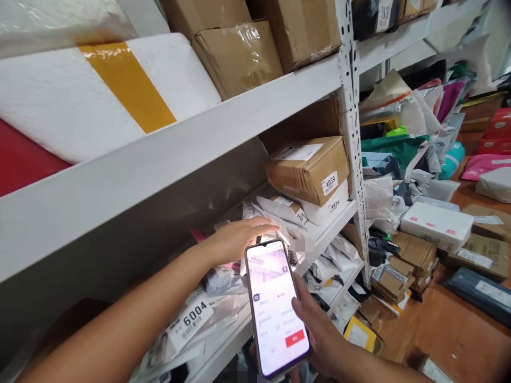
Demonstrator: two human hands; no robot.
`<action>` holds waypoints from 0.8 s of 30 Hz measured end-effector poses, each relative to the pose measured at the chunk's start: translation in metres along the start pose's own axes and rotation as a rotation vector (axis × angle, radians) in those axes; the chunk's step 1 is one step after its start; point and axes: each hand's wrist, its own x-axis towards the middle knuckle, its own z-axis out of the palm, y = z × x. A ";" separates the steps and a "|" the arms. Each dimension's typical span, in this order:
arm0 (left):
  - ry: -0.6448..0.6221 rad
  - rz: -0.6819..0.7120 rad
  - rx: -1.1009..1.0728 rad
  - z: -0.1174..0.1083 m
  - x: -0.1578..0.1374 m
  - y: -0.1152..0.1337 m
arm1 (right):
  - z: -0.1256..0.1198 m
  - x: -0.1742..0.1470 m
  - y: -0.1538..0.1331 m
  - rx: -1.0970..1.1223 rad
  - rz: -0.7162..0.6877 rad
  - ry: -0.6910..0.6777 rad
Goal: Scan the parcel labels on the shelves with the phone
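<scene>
My right hand (315, 324) is wrapped around a smartphone (275, 314), held upright with its screen towards me. The screen shows a camera picture at the top and a red button lower down. Behind the phone, my left hand (243, 239) reaches onto the middle shelf, its fingers stretched out over white plastic mailer bags (255, 207). Bright light falls on the bags near those fingertips. The phone hides part of what lies there. Closer to me, below my left forearm, a bag carries a label (191, 319) reading 6004.
A cardboard box (307, 165) marked 4039 sits on a white box (331, 207) marked 4038. The upper shelf (255, 111) bears a white foam box (59, 96) and several cartons. A perforated post (355, 133) stands right. Parcels (435, 223) cover the floor beyond.
</scene>
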 end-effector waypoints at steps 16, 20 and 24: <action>-0.029 -0.023 -0.067 -0.005 -0.003 0.007 | 0.009 -0.006 -0.006 -0.034 -0.027 -0.063; -0.035 -0.036 -0.061 -0.004 -0.002 0.005 | 0.009 -0.006 -0.007 -0.023 -0.026 -0.107; -0.015 -0.017 -0.046 -0.002 -0.002 0.004 | 0.009 -0.007 -0.007 -0.023 -0.033 -0.118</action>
